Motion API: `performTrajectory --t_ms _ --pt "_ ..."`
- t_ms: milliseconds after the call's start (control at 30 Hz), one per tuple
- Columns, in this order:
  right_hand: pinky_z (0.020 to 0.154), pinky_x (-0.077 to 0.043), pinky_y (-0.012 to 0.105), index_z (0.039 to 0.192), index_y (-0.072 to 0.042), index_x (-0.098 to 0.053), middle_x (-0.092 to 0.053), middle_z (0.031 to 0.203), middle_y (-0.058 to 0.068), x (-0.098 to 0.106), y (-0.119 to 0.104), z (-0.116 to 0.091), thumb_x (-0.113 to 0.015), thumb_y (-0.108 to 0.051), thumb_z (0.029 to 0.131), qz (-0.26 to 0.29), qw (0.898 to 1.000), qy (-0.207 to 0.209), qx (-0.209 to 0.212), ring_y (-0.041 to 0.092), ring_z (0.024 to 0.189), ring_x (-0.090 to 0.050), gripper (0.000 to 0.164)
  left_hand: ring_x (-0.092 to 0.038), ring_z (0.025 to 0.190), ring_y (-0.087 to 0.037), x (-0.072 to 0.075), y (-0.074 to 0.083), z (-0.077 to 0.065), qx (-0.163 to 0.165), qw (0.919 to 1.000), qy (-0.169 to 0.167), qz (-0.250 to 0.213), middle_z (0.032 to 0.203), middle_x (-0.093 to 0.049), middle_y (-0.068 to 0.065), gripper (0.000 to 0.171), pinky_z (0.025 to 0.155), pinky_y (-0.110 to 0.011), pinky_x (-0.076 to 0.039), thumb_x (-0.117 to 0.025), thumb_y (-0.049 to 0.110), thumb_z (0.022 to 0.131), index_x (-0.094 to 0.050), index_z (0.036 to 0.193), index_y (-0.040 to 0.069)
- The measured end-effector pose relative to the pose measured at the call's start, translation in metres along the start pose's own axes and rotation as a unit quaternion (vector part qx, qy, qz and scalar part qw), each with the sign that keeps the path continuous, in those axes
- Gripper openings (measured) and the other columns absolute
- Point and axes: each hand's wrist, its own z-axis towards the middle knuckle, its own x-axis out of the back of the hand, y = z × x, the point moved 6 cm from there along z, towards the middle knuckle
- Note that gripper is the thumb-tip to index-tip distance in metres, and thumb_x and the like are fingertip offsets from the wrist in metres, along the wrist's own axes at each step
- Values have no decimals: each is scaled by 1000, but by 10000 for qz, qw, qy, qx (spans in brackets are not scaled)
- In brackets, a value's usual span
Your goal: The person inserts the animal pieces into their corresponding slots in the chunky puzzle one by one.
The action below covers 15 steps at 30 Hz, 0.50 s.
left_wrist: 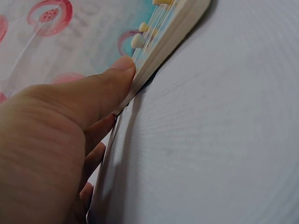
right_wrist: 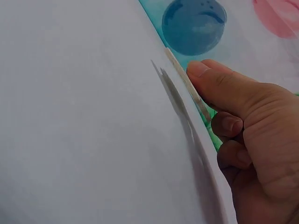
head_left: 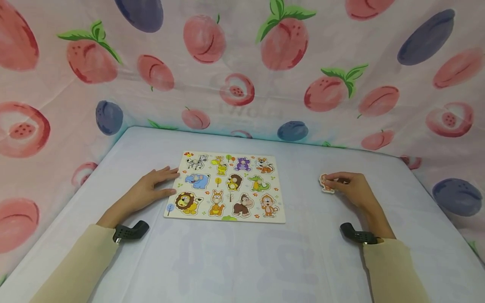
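A wooden animal peg puzzle board (head_left: 219, 216) lies on the table, its pictures showing a zebra, lion, elephant and several other animals. At its left edge rests my left hand (head_left: 145, 191), fingers loosely extended. The left wrist view shows the thumb (left_wrist: 105, 88) against the side of the board (left_wrist: 156, 58), near small knobs. To the right of the board, my right hand (head_left: 352, 188) pinches a small orange-brown puzzle piece (head_left: 324, 184) with a pale border. Seen edge-on in the right wrist view, the piece (right_wrist: 189, 86) is tilted above its shadow on the cloth; its picture is partly hidden by fingers.
A white cloth (head_left: 227, 261) covers the table. Behind and at the sides hangs a fruit-print curtain (head_left: 261, 113), meeting the table's back edge. Both wrists carry black camera mounts, the left mount (head_left: 131, 231) and the right mount (head_left: 358, 234).
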Motion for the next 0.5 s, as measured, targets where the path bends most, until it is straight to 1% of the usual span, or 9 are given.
performTrajectory --t_ms 133,267,500 --pt "53 -36 25 101 -12 -76 -64 86 4 -6 -9 2 -75 -38 82 107 9998 -157 10 18 75 -47 31 -17 143 -33 0 0 -1 -42 10000 15 11 152 -35 -9 61 116 -52 -4 -67 37 89 -50 139 7" --pt "52 -35 25 99 -13 -76 -63 83 5 -11 -19 3 -76 -35 82 168 9995 -226 143 19 73 -47 28 -18 143 -33 0 0 -1 -117 9999 34 32 151 -36 -10 60 116 -52 -5 -67 36 90 -51 139 6" --pt "54 -37 24 96 -14 -77 -67 90 4 -19 -33 6 -78 -34 80 385 9987 -307 164 19 75 -48 25 -20 142 -33 1 2 0 -254 9997 64 22 149 -39 -10 59 116 -51 -5 -68 34 89 -51 137 4"
